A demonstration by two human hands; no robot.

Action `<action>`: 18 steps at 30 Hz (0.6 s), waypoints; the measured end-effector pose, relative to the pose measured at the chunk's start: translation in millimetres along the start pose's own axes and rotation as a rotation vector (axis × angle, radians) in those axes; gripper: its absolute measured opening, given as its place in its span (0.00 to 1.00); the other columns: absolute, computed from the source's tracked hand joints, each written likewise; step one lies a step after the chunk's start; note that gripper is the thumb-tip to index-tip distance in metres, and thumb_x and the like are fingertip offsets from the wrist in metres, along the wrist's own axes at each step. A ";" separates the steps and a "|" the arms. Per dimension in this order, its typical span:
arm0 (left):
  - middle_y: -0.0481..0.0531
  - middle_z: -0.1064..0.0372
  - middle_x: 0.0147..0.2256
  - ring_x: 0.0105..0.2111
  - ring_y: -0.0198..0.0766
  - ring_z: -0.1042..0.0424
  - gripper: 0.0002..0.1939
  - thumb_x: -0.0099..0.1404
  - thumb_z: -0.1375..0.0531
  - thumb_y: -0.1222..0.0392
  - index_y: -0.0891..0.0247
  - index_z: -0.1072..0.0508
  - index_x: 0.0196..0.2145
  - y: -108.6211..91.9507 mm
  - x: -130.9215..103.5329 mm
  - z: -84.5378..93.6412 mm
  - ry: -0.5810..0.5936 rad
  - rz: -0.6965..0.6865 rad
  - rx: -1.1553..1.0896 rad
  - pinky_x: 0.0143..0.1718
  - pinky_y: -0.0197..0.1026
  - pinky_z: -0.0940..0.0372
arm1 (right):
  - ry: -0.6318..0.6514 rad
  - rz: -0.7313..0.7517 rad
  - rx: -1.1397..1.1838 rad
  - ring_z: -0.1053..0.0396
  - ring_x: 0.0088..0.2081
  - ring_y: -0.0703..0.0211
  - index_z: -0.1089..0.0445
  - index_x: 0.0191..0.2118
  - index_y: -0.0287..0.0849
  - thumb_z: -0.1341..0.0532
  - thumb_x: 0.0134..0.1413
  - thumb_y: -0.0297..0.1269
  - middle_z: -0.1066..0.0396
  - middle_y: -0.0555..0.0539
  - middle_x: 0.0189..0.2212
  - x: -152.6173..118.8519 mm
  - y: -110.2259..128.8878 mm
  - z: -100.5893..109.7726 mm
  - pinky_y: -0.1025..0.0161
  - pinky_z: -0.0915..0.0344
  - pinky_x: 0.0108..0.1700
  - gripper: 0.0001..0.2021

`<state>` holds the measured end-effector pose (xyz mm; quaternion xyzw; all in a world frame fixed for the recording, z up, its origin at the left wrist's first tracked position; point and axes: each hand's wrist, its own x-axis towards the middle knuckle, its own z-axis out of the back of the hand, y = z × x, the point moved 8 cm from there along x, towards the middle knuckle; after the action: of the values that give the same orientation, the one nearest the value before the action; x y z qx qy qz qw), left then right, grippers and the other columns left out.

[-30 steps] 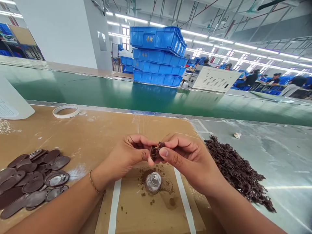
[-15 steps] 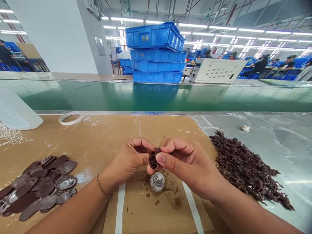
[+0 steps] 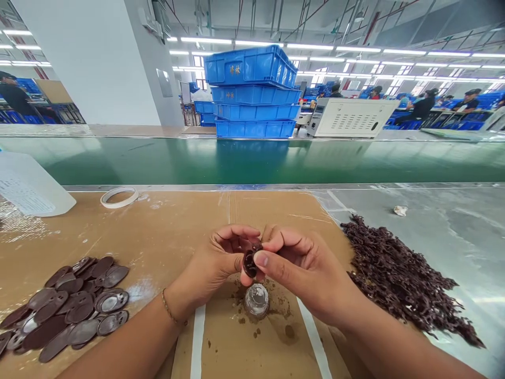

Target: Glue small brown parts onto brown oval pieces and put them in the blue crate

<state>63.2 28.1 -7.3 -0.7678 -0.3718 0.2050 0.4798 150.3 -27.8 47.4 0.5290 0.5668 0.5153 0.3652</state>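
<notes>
- Brown and small, a plastic piece (image 3: 250, 261) sits pinched between both hands above the cardboard mat (image 3: 165, 231), roughly at the middle of the head view.
- Left hand (image 3: 215, 261) is curled nearly closed, thumb and forefinger gripping the near-left side of the plastic piece; a thin bracelet (image 3: 169, 310) circles that wrist.
- Right hand (image 3: 303, 266) is likewise almost closed, its thumb pressed on the front of the piece and the forefinger bent over the top, so the piece is held from both sides at once.
- Directly below the hands a clear dome-shaped fixture (image 3: 256, 300) stands on the mat, ringed by brown crumbs (image 3: 282, 308); the piece is above it and not touching it.
- Judging from the piles, part of the work looks done: a heap of flat brown oval parts (image 3: 67, 310) lies at the left, some showing shiny faces.
- Much appears to be left: a long mound of tangled brown scrap or untrimmed pieces (image 3: 398, 276) lies at the right on the grey table (image 3: 453, 237); which of the two it is I cannot tell.
- Farther off are a tape roll (image 3: 119, 197), a translucent jug (image 3: 29, 184), the green conveyor belt (image 3: 252, 158), stacked blue crates (image 3: 252, 92) and a white cabinet (image 3: 351, 117).
- Other people sit at benches far in the background, well apart from these hands.
</notes>
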 end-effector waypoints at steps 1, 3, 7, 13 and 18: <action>0.49 0.23 0.32 0.29 0.33 0.27 0.16 0.49 0.27 0.67 0.59 0.20 0.37 0.0 -0.1 -0.2 0.004 -0.003 -0.003 0.34 0.35 0.30 | -0.001 0.005 0.003 0.26 0.28 0.60 0.38 0.25 0.42 0.31 0.53 0.42 0.26 0.51 0.25 0.1 0.1 0.0 0.64 0.36 0.30 0.16; 0.49 0.24 0.31 0.29 0.33 0.27 0.16 0.49 0.27 0.67 0.58 0.20 0.37 -0.2 0.0 -1.1 0.013 -0.009 -0.012 0.34 0.35 0.30 | -0.002 0.012 0.014 0.26 0.28 0.61 0.38 0.25 0.42 0.31 0.53 0.40 0.26 0.51 0.24 0.4 -0.1 -0.3 0.64 0.34 0.31 0.15; 0.49 0.24 0.31 0.29 0.32 0.28 0.16 0.48 0.26 0.68 0.59 0.20 0.36 -0.8 0.8 -0.6 0.003 -0.017 -0.009 0.34 0.35 0.31 | 0.010 0.027 0.035 0.25 0.28 0.61 0.37 0.25 0.42 0.32 0.54 0.38 0.27 0.52 0.24 0.7 -0.2 -1.2 0.64 0.31 0.32 0.14; 0.48 0.26 0.31 0.29 0.32 0.30 0.17 0.46 0.25 0.66 0.58 0.19 0.36 -2.5 1.4 1.0 -0.015 -0.034 -0.011 0.33 0.34 0.32 | 0.010 0.070 0.023 0.25 0.27 0.62 0.35 0.24 0.42 0.32 0.54 0.36 0.31 0.53 0.22 2.1 1.3 0.1 0.65 0.31 0.29 0.13; 0.48 0.26 0.31 0.27 0.32 0.29 0.17 0.46 0.25 0.65 0.58 0.20 0.35 -4.8 1.6 -2.5 0.007 -0.050 -0.003 0.32 0.35 0.32 | 0.015 0.099 0.023 0.24 0.28 0.60 0.33 0.25 0.43 0.33 0.56 0.35 0.30 0.52 0.22 2.0 0.6 0.8 0.63 0.29 0.31 0.12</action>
<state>64.1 29.2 -1.8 -0.7597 -0.3895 0.1898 0.4849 150.9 -25.7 48.1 0.5565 0.5487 0.5302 0.3289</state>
